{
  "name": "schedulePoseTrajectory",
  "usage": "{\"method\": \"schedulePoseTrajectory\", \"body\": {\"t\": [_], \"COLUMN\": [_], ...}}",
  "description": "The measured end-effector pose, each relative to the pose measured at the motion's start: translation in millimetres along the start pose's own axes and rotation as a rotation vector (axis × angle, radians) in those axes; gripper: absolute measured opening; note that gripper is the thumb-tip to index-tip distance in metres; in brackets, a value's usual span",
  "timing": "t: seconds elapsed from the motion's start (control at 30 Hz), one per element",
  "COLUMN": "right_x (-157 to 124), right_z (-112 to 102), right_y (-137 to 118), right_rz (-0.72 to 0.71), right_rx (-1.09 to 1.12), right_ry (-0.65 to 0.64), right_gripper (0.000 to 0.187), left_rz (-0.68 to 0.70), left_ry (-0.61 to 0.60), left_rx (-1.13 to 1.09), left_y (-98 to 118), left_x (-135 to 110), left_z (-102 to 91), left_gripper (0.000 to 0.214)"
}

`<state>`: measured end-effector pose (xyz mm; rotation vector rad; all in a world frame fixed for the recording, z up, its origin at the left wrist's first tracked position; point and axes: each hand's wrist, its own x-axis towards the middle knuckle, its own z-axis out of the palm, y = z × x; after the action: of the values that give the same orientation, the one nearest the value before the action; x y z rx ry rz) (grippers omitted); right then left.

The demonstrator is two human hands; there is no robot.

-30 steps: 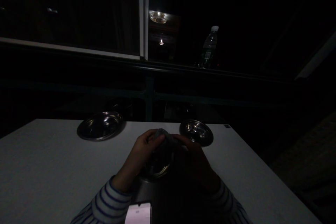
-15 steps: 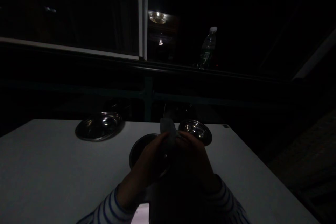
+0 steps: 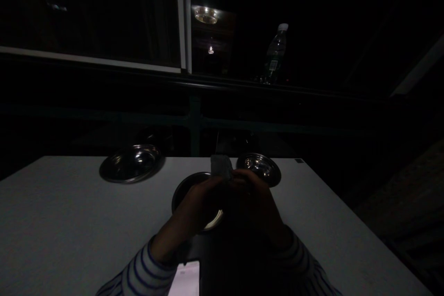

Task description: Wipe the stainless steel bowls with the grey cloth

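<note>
Head view: left hand (image 3: 196, 204) and right hand (image 3: 255, 199) both pinch a grey cloth wad (image 3: 221, 167). A round steel bowl (image 3: 181, 193) lies beneath.

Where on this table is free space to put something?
Free: the wide left part of the table, nearer than the left dish, and the right strip past the right dish. Crowded middle: left hand, right hand, grey pad, bowl, phone.
</note>
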<state>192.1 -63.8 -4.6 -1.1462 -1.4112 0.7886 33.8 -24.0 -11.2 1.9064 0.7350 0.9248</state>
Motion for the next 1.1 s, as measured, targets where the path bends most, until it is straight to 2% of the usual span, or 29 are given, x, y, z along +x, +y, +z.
{"method": "schedulePoseTrajectory", "body": {"t": [0.2, 0.27, 0.37, 0.43, 0.5, 0.67, 0.77, 0.83, 0.93, 1.0, 1.03, 1.1], "right_x": [1.5, 3.4, 8.2, 12.0, 15.5, 18.3, 13.8, 8.2, -1.5, -6.9, -9.0, -12.2], "right_z": [0.5, -2.7, -14.4, -24.9, -34.9, -47.2, -44.7, -37.8, -18.8, -3.4, 3.6, 13.7], "right_y": [1.4, 1.6, 3.2, 5.9, 10.2, 24.6, 25.3, 16.8, -7.1, -21.5, -25.7, -26.9], "right_rz": [0.005, -0.01, -0.025, -0.012, -0.003, -0.015, -0.114, -0.233, -0.328, -0.253, -0.194, -0.126], "right_rx": [-0.054, -0.121, -0.21, -0.268, -0.355, -0.559, -0.645, -0.659, -0.545, -0.409, -0.359, -0.255], "right_ry": [-0.005, 0.034, 0.114, 0.165, 0.166, 0.079, 0.075, 0.044, -0.107, -0.249, -0.26, -0.129], "right_gripper": [0.016, 0.016, 0.019, 0.022, 0.025, 0.029, 0.03, 0.035, 0.046, 0.039, 0.036, 0.035], "left_rz": [-0.108, -0.148, -0.226, -0.263, -0.319, -0.47, -0.511, -0.525, -0.563, -0.609, -0.623, -0.606], "left_ry": [0.015, 0.114, 0.352, 0.459, 0.496, 0.532, 0.541, 0.523, 0.474, 0.391, 0.341, 0.262], "left_rx": [-0.055, -0.028, -0.009, -0.094, -0.263, -0.719, -0.864, -0.93, -0.976, -0.997, -1.002, -0.976], "left_y": [2.2, 2.6, 2.4, 2.8, 4.5, 14.1, 22.9, 29.3, 37.0, 40.1, 41.3, 43.6], "left_x": [3.3, 4.9, 6.6, 7.1, 7.0, 7.6, 9.3, 9.9, 8.7, 6.6, 5.5, 3.8], "left_z": [-2.9, -6.6, -16.3, -24.1, -31.2, -39.1, -37.3, -34.3, -28.7, -25.3, -23.9, -21.5], "left_gripper": [0.028, 0.027, 0.028, 0.03, 0.034, 0.028, 0.022, 0.022, 0.024, 0.027, 0.03, 0.037]}}
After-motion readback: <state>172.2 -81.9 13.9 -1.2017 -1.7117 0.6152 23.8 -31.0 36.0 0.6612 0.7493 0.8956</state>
